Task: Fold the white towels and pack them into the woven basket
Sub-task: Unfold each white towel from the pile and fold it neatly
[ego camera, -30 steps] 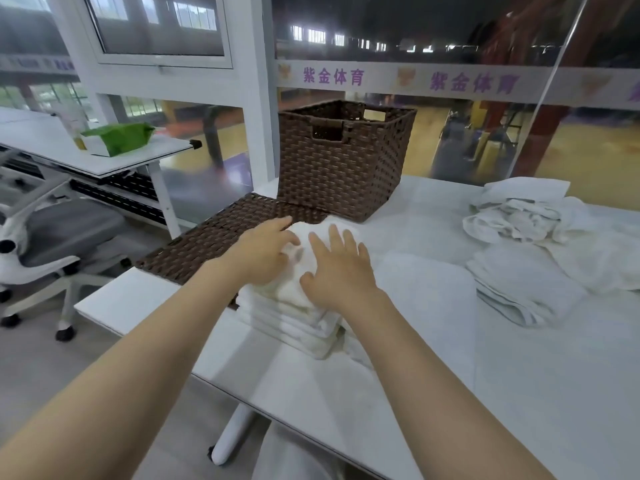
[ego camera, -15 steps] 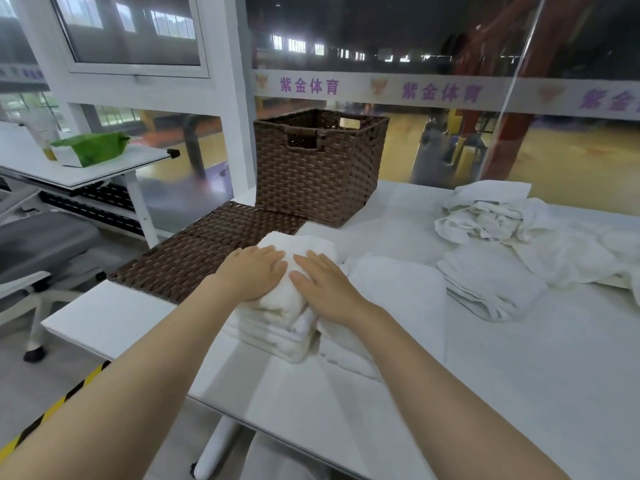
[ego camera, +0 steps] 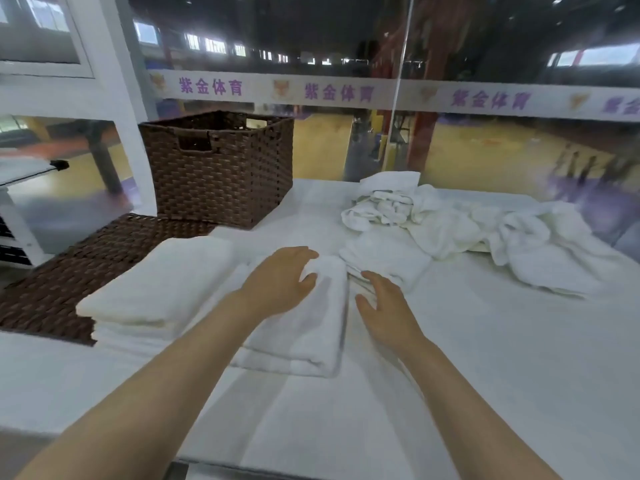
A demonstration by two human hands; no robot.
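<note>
Towels lie in three lots on the tabletop [ego camera: 485, 358]: a folded stack [ego camera: 156, 289] at left on a brown woven mat [ego camera: 52, 289], one folded towel [ego camera: 311, 327] mid-table, a crumpled heap [ego camera: 467, 223] at right unfolded; the woven basket [ego camera: 221, 168] behind shows nothing packed; left hand [ego camera: 277, 282] rests flat on the middle towel, fingers relaxed; right hand [ego camera: 384, 303] hovers just beside it, fingers spread, holding nothing.
</note>
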